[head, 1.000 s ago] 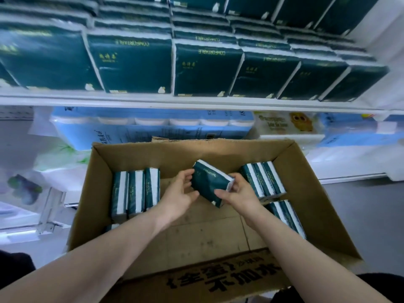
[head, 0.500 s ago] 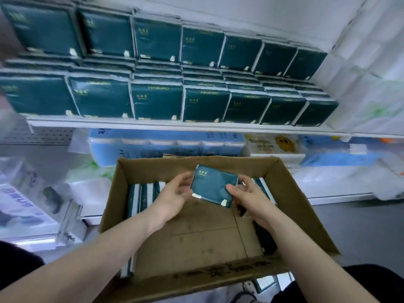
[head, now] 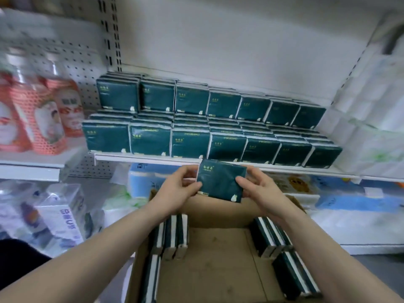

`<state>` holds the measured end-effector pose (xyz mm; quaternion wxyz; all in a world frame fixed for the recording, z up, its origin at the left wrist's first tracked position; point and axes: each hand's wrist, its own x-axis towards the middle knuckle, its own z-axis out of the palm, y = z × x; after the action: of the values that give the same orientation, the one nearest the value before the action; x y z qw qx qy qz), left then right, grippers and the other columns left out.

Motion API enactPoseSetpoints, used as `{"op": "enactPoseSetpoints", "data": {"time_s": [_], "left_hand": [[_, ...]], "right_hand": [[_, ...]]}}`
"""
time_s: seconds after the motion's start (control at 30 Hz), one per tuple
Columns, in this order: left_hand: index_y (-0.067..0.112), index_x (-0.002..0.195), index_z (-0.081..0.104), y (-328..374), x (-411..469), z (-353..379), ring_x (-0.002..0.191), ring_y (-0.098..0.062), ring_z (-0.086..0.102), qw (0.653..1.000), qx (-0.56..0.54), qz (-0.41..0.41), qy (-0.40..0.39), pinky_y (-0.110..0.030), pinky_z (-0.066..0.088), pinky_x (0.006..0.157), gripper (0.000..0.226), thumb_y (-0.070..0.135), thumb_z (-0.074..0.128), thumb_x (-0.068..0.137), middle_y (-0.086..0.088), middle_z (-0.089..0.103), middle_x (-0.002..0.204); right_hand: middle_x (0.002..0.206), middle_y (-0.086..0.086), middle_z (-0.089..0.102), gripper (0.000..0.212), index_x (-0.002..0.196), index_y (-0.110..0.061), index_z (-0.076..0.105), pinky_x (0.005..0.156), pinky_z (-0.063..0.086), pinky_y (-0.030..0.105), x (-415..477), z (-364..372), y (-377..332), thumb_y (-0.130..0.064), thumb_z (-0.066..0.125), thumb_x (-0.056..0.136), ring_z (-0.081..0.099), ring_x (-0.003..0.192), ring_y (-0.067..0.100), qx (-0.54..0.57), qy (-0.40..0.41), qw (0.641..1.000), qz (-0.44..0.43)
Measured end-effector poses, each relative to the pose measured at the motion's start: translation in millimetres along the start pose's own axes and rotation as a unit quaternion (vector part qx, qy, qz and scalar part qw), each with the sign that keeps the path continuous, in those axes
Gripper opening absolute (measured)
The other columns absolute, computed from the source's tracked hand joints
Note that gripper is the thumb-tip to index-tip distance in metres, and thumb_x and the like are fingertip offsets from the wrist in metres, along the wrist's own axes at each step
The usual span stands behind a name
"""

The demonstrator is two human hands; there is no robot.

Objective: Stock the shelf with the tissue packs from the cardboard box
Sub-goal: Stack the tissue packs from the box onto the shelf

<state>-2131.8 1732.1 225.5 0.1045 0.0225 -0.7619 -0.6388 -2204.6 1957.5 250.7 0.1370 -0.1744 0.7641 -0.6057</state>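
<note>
Below the far shelf (head: pixel 148 158) of green packs, my left hand (head: pixel 175 193) and right hand (head: pixel 260 191) gripped one tissue pack (head: pixel 220 182) by its sides above the box (head: pixel 218 259).

The left forearm (head: pixel 87 259) and the right forearm (head: pixel 328 254) are both bare along all of their visible length, down to the wrists. The left hand (head: pixel 175 191) and the right hand (head: pixel 260 193) are bare too, with slender fingers. Beside the left forearm shows a patch of dark fabric (head: pixel 19 261), perhaps the person's clothing; this cannot be told.
</note>
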Motion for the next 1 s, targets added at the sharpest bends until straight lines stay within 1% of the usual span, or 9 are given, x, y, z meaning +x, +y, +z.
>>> {"op": "enactPoseSetpoints", "data": {"time_s": [0.07, 0.2, 0.37, 0.47, 0.6, 0.77, 0.83, 0.9, 1.0], "left_hand": [[0.026, 0.114, 0.056, 18.6, 9.4, -13.2, 0.104, -0.020, 0.064, 1.000, 0.014, 0.024, 0.015, -0.038, 0.056, 0.088, 0.033, 0.003, 0.062, 0.091, -0.004, 0.065, 0.110], [0.019, 0.118, 0.056, 55.2, 30.1, -42.1, 0.099, -0.027, 0.064, 0.995, 0.038, 0.068, 0.054, -0.040, 0.056, 0.087, 0.032, 0.003, 0.061, 0.091, -0.009, 0.062, 0.110], [0.019, 0.116, 0.059, 79.4, 56.4, -82.0, 0.095, -0.019, 0.063, 0.988, 0.036, 0.095, 0.115, -0.042, 0.052, 0.095, 0.033, 0.003, 0.065, 0.088, -0.003, 0.064, 0.106], [0.018, 0.114, 0.058, 80.1, 67.3, -101.7, 0.097, -0.018, 0.064, 0.984, 0.015, 0.102, 0.146, -0.039, 0.051, 0.097, 0.033, 0.000, 0.065, 0.087, 0.000, 0.067, 0.103], [0.020, 0.114, 0.060, 69.8, 80.7, -122.4, 0.105, -0.015, 0.064, 0.978, -0.002, 0.107, 0.180, -0.036, 0.050, 0.100, 0.033, 0.001, 0.064, 0.088, 0.002, 0.068, 0.110], [0.017, 0.126, 0.058, 58.3, 93.8, -137.0, 0.111, -0.011, 0.061, 0.977, 0.005, 0.101, 0.187, -0.031, 0.047, 0.102, 0.040, 0.000, 0.061, 0.090, 0.002, 0.066, 0.117], [0.020, 0.130, 0.055, 55.9, 97.8, -140.5, 0.115, -0.010, 0.059, 0.979, 0.013, 0.094, 0.178, -0.031, 0.045, 0.104, 0.043, 0.001, 0.060, 0.091, 0.004, 0.064, 0.122], [0.019, 0.134, 0.051, 53.8, 102.1, -143.3, 0.119, -0.011, 0.056, 0.981, 0.018, 0.088, 0.171, -0.032, 0.043, 0.107, 0.047, 0.001, 0.059, 0.092, 0.005, 0.061, 0.127], [0.017, 0.140, 0.044, 51.2, 105.6, -145.6, 0.122, -0.010, 0.051, 0.983, 0.013, 0.084, 0.163, -0.031, 0.039, 0.109, 0.052, 0.000, 0.058, 0.093, 0.009, 0.054, 0.131]], "right_hand": [[0.115, 0.003, 0.072, 0.032, 0.130, -0.022, 0.057, 0.096, 0.053, 0.053, 11.6, 4.8, -19.0, -0.018, 0.059, 0.099, 0.069, 0.105, 0.028, -0.010, 0.006, 0.999, -0.031], [0.114, 0.004, 0.072, 0.031, 0.130, -0.022, 0.058, 0.096, 0.053, 0.052, 41.9, 18.7, -59.6, -0.019, 0.060, 0.099, 0.070, 0.105, 0.025, -0.005, 0.021, 0.997, -0.075], [0.109, 0.005, 0.073, 0.027, 0.124, -0.014, 0.057, 0.091, 0.055, 0.046, 81.4, 47.3, -104.8, -0.016, 0.061, 0.097, 0.071, 0.098, 0.022, -0.004, 0.038, 0.993, -0.108], [0.110, 0.006, 0.071, 0.026, 0.123, -0.012, 0.057, 0.084, 0.056, 0.034, 104.0, 64.4, -120.9, -0.016, 0.061, 0.097, 0.070, 0.095, 0.021, -0.027, 0.036, 0.992, -0.116], [0.112, 0.004, 0.069, 0.029, 0.126, -0.012, 0.056, 0.071, 0.054, 0.020, 132.0, 85.4, -130.6, -0.015, 0.061, 0.097, 0.068, 0.091, 0.011, -0.042, 0.042, 0.991, -0.119], [0.112, 0.003, 0.070, 0.030, 0.126, -0.017, 0.059, 0.077, 0.056, 0.025, 165.9, 102.9, -129.5, -0.013, 0.063, 0.096, 0.068, 0.098, 0.015, -0.045, 0.053, 0.990, -0.124], [0.112, 0.001, 0.069, 0.031, 0.126, -0.019, 0.060, 0.075, 0.054, 0.023, 177.6, 106.4, -129.6, -0.012, 0.063, 0.095, 0.068, 0.100, 0.015, -0.034, 0.056, 0.990, -0.124], [0.111, -0.001, 0.069, 0.026, 0.119, -0.022, 0.060, 0.073, 0.052, 0.020, 187.2, 108.8, -129.2, -0.011, 0.063, 0.096, 0.067, 0.099, 0.013, -0.023, 0.059, 0.990, -0.124], [0.107, -0.005, 0.069, 0.025, 0.116, -0.023, 0.060, 0.075, 0.052, 0.020, 199.9, 112.5, -126.0, -0.010, 0.063, 0.095, 0.067, 0.095, 0.009, -0.008, 0.058, 0.991, -0.122]]}}
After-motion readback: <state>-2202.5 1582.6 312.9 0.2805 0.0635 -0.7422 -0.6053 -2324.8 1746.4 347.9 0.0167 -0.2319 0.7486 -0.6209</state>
